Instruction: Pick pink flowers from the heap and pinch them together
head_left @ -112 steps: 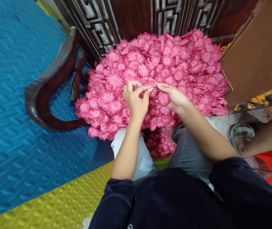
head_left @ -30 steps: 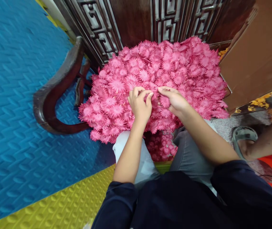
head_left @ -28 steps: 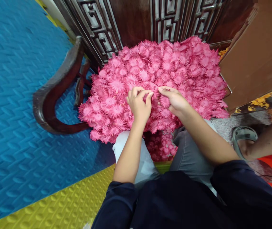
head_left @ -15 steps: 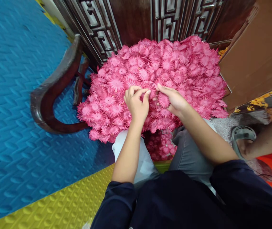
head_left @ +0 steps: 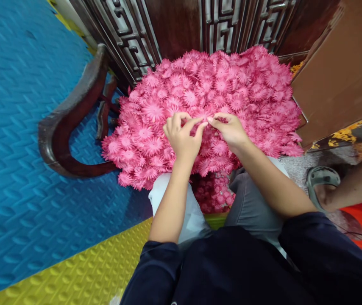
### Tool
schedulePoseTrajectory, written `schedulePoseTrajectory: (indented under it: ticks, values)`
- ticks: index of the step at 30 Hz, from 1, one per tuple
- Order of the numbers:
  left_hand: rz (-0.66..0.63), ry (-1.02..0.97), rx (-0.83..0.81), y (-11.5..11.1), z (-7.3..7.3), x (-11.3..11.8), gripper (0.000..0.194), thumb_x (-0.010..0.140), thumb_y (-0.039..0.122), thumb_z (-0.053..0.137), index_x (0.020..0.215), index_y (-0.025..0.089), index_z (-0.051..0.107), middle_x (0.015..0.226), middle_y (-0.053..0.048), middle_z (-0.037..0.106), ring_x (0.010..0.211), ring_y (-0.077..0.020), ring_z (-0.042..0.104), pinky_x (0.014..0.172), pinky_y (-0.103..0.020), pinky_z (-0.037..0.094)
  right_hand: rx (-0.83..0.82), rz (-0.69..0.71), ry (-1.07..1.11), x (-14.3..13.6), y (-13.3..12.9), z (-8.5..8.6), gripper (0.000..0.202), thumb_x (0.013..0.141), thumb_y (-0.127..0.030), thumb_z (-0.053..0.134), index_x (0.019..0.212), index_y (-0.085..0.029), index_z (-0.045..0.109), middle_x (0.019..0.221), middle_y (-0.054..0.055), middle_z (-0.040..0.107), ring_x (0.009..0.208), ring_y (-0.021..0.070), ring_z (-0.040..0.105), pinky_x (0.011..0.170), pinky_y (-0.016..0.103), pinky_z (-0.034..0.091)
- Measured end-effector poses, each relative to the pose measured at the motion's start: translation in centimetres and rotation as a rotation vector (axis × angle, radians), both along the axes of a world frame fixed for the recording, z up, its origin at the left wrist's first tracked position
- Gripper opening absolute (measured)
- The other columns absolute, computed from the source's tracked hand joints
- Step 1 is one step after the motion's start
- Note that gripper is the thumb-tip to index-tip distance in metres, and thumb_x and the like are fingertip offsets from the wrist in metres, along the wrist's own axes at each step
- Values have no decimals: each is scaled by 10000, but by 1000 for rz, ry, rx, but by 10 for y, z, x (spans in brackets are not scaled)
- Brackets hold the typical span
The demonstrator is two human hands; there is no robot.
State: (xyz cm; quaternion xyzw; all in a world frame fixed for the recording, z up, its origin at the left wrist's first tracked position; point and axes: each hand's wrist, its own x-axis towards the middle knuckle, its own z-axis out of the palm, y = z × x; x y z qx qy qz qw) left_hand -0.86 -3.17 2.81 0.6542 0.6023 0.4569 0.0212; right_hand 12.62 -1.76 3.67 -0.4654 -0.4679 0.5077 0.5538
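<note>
A large heap of pink artificial flowers (head_left: 251,93) lies in front of me, their thin petals spread. Over its middle, my left hand (head_left: 182,133) pinches with thumb and forefinger at a pink flower (head_left: 204,117). My right hand (head_left: 232,129) meets it from the other side, thumb and forefinger closed on the same flower's edge. The fingertips of both hands almost touch. Part of the held flower blends into the heap behind it, so its outline is hard to make out.
A dark curved wooden armrest (head_left: 54,144) stands left of the heap, over blue matting (head_left: 12,199). Carved wooden panels (head_left: 176,29) rise behind. At right are a brown board (head_left: 340,72), orange flowers (head_left: 346,134) and another person's sandalled foot (head_left: 324,188).
My right hand has turned and moved slightly left, its thumb and forefinger closing near my left fingertips. My left thumb and forefinger have shifted a little to the right.
</note>
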Motion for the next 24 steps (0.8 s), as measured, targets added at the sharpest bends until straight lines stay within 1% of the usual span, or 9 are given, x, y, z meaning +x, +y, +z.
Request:
schedulePoseTrajectory:
  ticks: [4, 7, 11, 14, 18, 21, 24]
  values:
    - [-7, 4, -4, 0, -1, 0, 219, 809, 484, 684, 895, 292, 742, 991, -75, 646, 1014, -272, 555, 969, -449, 365, -24, 19, -13, 2, 1, -3, 263, 656, -405, 806, 626, -188, 661, 680, -28, 620, 670, 107, 517, 782, 286, 441]
    - [-12, -11, -4, 0, -3, 1, 232, 824, 496, 661, 896, 288, 737, 994, -74, 650, 1014, -269, 559, 966, -446, 368, -8, 32, -22, 3, 2, -5, 247, 675, -412, 793, 652, -194, 678, 729, -13, 649, 736, 123, 562, 830, 294, 451]
    - [40, -45, 9, -2, -3, 5, 265, 805, 530, 669, 870, 282, 737, 983, -75, 651, 1009, -269, 560, 959, -444, 381, 0, 43, -30, 3, 2, -7, 255, 670, -434, 797, 668, -201, 695, 747, -10, 667, 764, 127, 577, 861, 299, 455]
    - [61, -66, 9, -3, -2, 8, 265, 805, 529, 670, 855, 277, 735, 991, -75, 646, 1022, -270, 556, 961, -443, 387, -17, 63, -13, 2, 2, -6, 288, 651, -462, 811, 672, -198, 700, 713, -15, 655, 716, 116, 562, 800, 282, 460]
    - [33, -76, 1, -2, -2, 7, 190, 832, 453, 668, 876, 280, 735, 976, -66, 635, 1021, -265, 557, 967, -447, 388, -42, 98, 12, 2, 0, -3, 316, 629, -475, 822, 647, -193, 681, 638, -32, 599, 637, 95, 523, 694, 253, 451]
    - [11, -67, -9, -1, -3, 5, 155, 841, 415, 667, 870, 283, 742, 953, -59, 630, 1006, -260, 558, 968, -447, 389, -25, 104, 19, 2, -1, -2, 293, 622, -443, 836, 667, -191, 695, 656, -31, 606, 635, 87, 522, 694, 245, 456]
    - [5, -60, -18, 1, -4, 2, 144, 832, 401, 682, 820, 269, 738, 942, -58, 625, 994, -254, 554, 980, -436, 384, -18, 121, 29, 3, -2, -2, 297, 597, -455, 845, 678, -202, 713, 678, -27, 638, 642, 92, 527, 709, 254, 469]
